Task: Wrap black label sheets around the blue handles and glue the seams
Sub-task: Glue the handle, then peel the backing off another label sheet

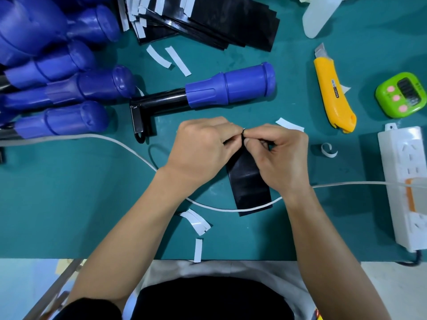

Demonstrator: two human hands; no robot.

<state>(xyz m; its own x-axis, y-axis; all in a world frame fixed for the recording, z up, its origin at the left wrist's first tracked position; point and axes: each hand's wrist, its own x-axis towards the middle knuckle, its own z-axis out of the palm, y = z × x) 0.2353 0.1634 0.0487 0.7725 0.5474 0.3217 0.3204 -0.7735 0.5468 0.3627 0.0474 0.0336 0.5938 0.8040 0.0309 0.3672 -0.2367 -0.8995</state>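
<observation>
Both the left hand [203, 144] and the right hand [279, 155] pinch the top corner of a black label sheet [250, 183] lying on the green mat [92, 204], apparently peeling its adhesive backing. Next, the bared sheet must wrap squarely round the blue handle [231, 88] lying just beyond.

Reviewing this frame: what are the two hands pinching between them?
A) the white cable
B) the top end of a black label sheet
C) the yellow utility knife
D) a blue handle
B: the left hand and right hand meet fingertip to fingertip on the top end of the black label sheet, while the yellow utility knife and the nearest blue handle lie untouched on the mat.
</observation>
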